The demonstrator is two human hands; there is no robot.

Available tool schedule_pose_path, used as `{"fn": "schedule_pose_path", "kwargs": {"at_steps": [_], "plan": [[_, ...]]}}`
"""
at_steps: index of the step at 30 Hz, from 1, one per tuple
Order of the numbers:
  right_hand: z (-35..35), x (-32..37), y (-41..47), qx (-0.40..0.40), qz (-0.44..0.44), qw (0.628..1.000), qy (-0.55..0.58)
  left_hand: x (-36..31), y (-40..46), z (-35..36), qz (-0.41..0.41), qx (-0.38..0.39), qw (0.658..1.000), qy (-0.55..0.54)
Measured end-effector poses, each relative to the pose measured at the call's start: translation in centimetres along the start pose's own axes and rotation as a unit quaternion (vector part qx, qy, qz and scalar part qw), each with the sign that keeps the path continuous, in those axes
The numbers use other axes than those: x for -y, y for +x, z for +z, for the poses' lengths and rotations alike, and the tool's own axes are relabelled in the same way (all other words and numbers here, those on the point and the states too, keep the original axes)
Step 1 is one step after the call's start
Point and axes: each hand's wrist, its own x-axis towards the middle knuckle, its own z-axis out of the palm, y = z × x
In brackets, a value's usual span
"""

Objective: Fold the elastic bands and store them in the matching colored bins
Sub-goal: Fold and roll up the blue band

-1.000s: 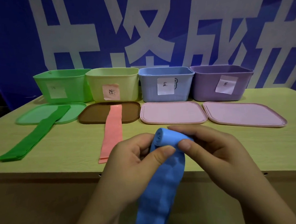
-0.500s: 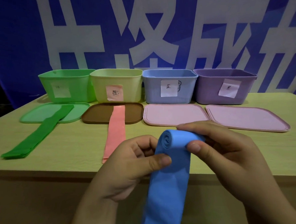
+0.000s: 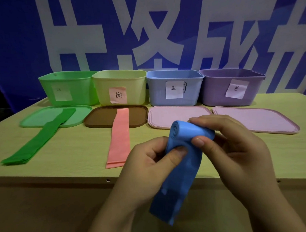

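Both hands hold the blue band (image 3: 182,160) above the near edge of the table (image 3: 79,156). The right hand (image 3: 229,147) is closed on the rolled upper end of the band, thumb below and fingers above the roll. The left hand (image 3: 151,164) pinches the flat part just under the roll, with its thumb pressed on the front. The loose tail of the band hangs down between the two wrists.

Beyond the hands four open bins stand in a row. Directly behind the hands is the blue bin (image 3: 173,86), with a white note that reads "蓝". To the right of the right hand is the purple bin (image 3: 231,86); its note has one character, perhaps "紫". To the left of the left hand are the yellow bin (image 3: 120,89), with a pink note whose writing I cannot read, and the green bin (image 3: 68,90), whose note is too faint to read.

The pink band (image 3: 118,137) lies flat just left of the left hand, its far end on a brown lid (image 3: 98,119). The green band (image 3: 42,138) lies further left, partly on a green lid (image 3: 39,117). Two pink lids (image 3: 256,118) lie behind the hands. The wall behind shows large white characters, cut off.
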Motion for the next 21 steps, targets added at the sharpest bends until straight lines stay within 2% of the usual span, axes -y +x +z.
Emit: {"fn": "schedule_pose_path", "kwargs": {"at_steps": [4, 8, 12, 16, 19, 21], "plan": [[0.5, -0.5, 0.0, -0.022, -0.004, 1.000, -0.015, -0.1, 0.0, 0.2, 0.021, -0.005, 1.000, 0.011], [0.8, -0.9, 0.0, -0.011, -0.007, 1.000, -0.011, 0.2, -0.1, 0.0, 0.037, 0.001, 0.999, 0.028], [0.7, -0.8, 0.1, 0.006, -0.023, 1.000, -0.005, -0.3, 0.0, -0.1, 0.025, 0.004, 1.000, -0.013], [0.9, -0.8, 0.2, 0.027, -0.029, 0.999, -0.005, -1.0, 0.2, 0.6, 0.017, -0.052, 0.998, 0.024], [0.8, -1.0, 0.3, 0.054, 0.015, 0.998, 0.035, -0.8, 0.3, 1.1, -0.007, -0.100, 0.994, 0.039], [0.3, -1.0, 0.5, 0.091, 0.082, 0.986, 0.110, -0.5, 0.3, 1.3, -0.014, -0.096, 0.995, 0.005]]}}
